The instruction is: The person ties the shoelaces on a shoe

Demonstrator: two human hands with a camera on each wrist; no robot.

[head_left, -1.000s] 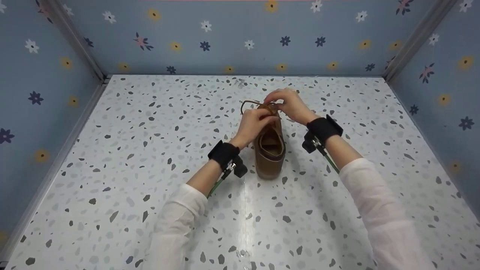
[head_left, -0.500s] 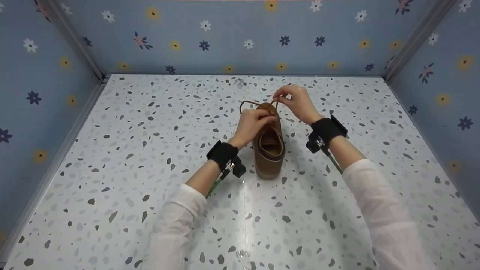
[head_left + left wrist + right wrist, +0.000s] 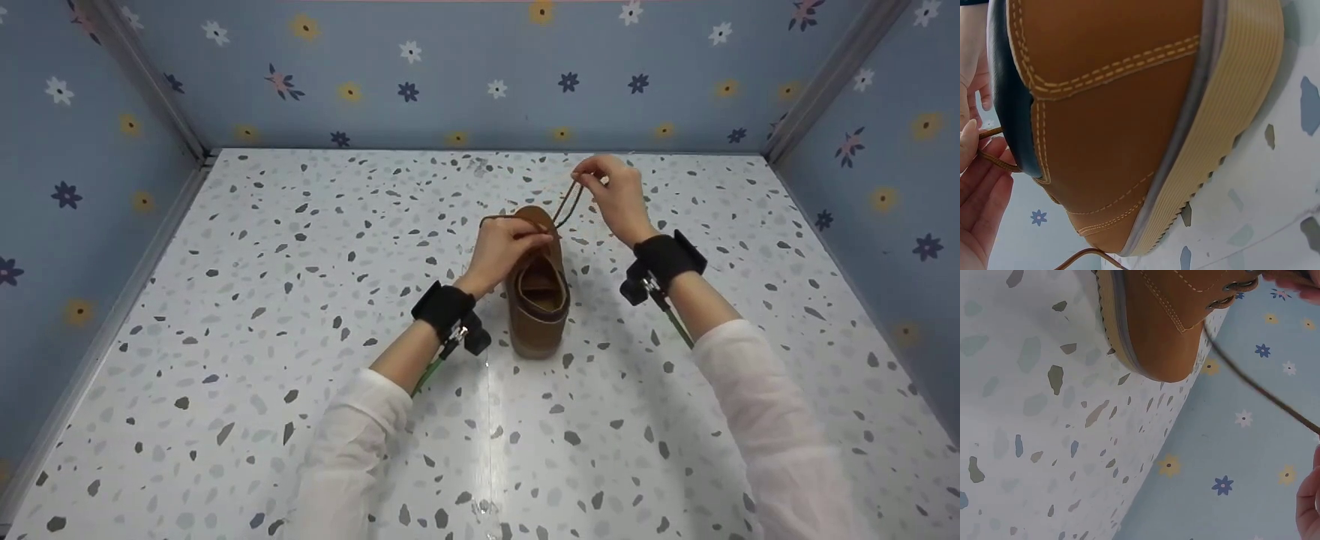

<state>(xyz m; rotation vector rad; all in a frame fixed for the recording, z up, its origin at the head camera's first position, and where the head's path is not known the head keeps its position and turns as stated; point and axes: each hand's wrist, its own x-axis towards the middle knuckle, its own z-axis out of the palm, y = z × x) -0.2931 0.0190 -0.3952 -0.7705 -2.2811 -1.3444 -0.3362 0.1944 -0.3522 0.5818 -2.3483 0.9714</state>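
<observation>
A brown leather shoe (image 3: 541, 334) stands on the speckled surface, toe pointing away from me. My left hand (image 3: 496, 251) is over its front and pinches a shoelace near the eyelets; the left wrist view shows this lace (image 3: 1000, 163) between thumb and fingers. Beyond the shoe's right side, my raised right hand (image 3: 621, 196) pinches a brown shoelace (image 3: 568, 201) that rises from the shoe in two strands. In the right wrist view the taut lace (image 3: 1264, 392) runs from the shoe to the fingers (image 3: 1309, 500) at the edge. The left fingers hide part of the lacing.
A blue flowered panel (image 3: 450, 67) stands behind the white speckled tabletop (image 3: 262, 300), with similar panels at left and right. Both wrists wear black straps with small cameras (image 3: 476, 339) and green cables. A loose lace part (image 3: 1081, 256) hangs by the toe.
My right hand has moved up and right, away from the shoe, drawing the lace out with it. The loop at the left has shrunk down toward my left hand, which stays nearly still.
</observation>
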